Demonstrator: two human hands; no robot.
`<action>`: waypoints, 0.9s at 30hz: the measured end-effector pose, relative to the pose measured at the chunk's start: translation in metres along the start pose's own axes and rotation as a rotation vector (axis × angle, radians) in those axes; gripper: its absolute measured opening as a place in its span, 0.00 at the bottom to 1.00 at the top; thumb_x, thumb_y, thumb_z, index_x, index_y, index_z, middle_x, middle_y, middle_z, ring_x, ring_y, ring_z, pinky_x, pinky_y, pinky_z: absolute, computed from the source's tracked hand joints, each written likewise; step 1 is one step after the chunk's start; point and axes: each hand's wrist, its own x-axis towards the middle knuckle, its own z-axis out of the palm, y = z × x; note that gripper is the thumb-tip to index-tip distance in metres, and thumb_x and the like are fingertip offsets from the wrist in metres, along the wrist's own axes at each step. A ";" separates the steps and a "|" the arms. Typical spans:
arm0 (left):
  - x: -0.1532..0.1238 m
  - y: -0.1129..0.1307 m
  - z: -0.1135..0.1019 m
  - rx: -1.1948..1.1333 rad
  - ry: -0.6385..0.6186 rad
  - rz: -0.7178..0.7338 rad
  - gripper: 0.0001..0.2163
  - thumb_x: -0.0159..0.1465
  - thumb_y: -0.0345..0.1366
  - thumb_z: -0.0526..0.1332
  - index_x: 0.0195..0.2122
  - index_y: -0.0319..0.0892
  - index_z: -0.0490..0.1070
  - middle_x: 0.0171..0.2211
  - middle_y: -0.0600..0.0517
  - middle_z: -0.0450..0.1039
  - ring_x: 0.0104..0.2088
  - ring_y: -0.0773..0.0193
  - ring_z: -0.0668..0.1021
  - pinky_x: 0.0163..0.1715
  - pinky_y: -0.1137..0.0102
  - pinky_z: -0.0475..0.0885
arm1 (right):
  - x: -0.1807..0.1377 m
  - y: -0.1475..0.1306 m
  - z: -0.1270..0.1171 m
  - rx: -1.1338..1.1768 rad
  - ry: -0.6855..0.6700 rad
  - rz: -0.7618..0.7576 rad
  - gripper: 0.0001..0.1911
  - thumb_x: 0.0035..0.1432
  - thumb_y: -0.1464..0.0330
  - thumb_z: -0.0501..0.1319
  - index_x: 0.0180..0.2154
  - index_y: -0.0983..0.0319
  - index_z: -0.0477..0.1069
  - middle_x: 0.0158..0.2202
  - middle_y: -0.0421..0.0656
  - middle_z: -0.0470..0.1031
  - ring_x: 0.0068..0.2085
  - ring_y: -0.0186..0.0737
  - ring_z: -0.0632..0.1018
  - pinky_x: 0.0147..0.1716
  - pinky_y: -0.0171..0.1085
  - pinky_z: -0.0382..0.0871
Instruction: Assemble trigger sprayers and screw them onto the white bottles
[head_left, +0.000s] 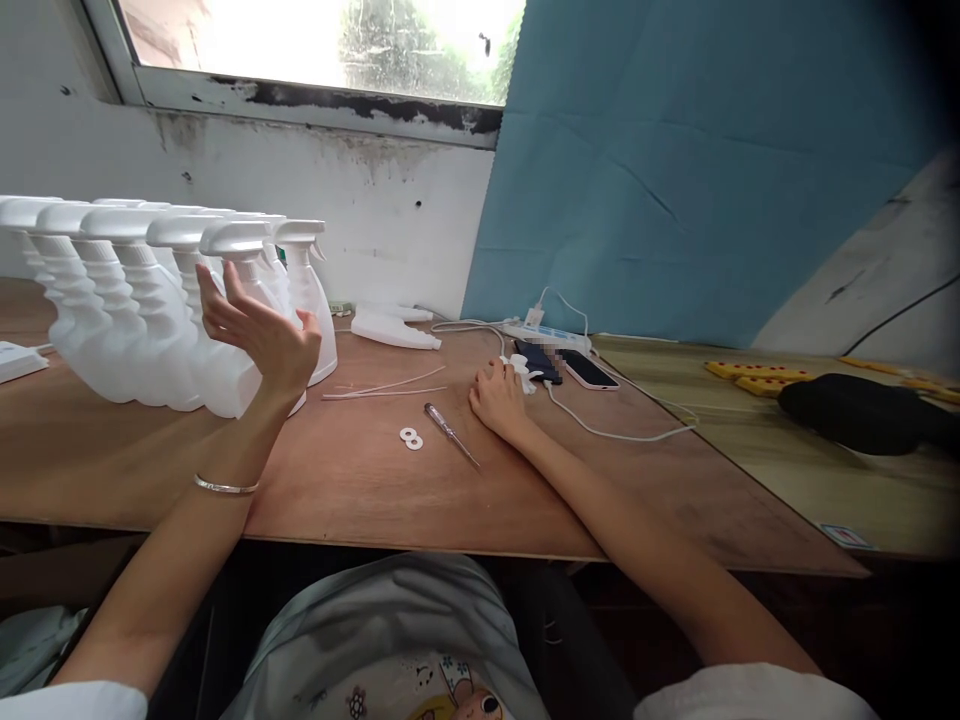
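My left hand [255, 335] is raised with fingers spread, right against the end of a row of several white spray bottles [135, 300] standing on the brown wooden table [360, 490]; nothing is gripped in it. A thin bracelet sits on that wrist. My right hand [499, 395] rests on the table with its fingers curled over a small white plastic part [525, 372]. A screwdriver [452, 435] lies just left of that hand. Beside the screwdriver is a small white figure-eight washer [410, 438]. Thin white dip tubes [386, 388] lie between the hands.
A loose white spray head [394, 325] lies near the wall. A power strip [547, 335], two phones [589, 368] and a white cable [622, 432] sit behind my right hand. On the lighter table to the right are yellow pieces [754, 375] and a black object [855, 412].
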 end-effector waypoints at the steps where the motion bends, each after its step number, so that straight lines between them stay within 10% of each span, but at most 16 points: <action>1: 0.002 -0.001 -0.001 -0.012 0.005 0.000 0.38 0.44 0.27 0.59 0.57 0.31 0.45 0.59 0.32 0.46 0.60 0.49 0.50 0.55 0.55 0.44 | 0.000 0.000 0.000 0.000 -0.005 0.007 0.15 0.55 0.68 0.51 0.41 0.69 0.68 0.52 0.57 0.59 0.49 0.54 0.61 0.46 0.46 0.55; 15: 0.017 0.011 -0.002 -0.167 -0.144 0.038 0.15 0.49 0.35 0.62 0.38 0.41 0.67 0.34 0.48 0.69 0.37 0.59 0.70 0.37 0.66 0.65 | -0.002 -0.005 -0.011 0.215 0.073 0.036 0.13 0.56 0.67 0.52 0.40 0.67 0.68 0.48 0.55 0.63 0.50 0.52 0.63 0.48 0.46 0.56; 21: 0.030 0.045 0.011 -0.620 -0.255 -0.084 0.10 0.51 0.34 0.59 0.34 0.40 0.65 0.30 0.53 0.70 0.31 0.66 0.72 0.35 0.70 0.66 | -0.001 -0.020 -0.019 1.151 -0.074 0.000 0.21 0.52 0.55 0.57 0.43 0.61 0.63 0.47 0.48 0.67 0.48 0.40 0.69 0.46 0.40 0.64; 27: 0.029 0.073 0.062 -1.116 -0.419 -0.551 0.06 0.49 0.36 0.59 0.26 0.40 0.63 0.25 0.53 0.69 0.31 0.65 0.74 0.33 0.71 0.68 | -0.002 -0.026 -0.013 1.789 -0.373 0.115 0.34 0.37 0.53 0.66 0.45 0.59 0.60 0.41 0.44 0.72 0.42 0.39 0.75 0.42 0.41 0.70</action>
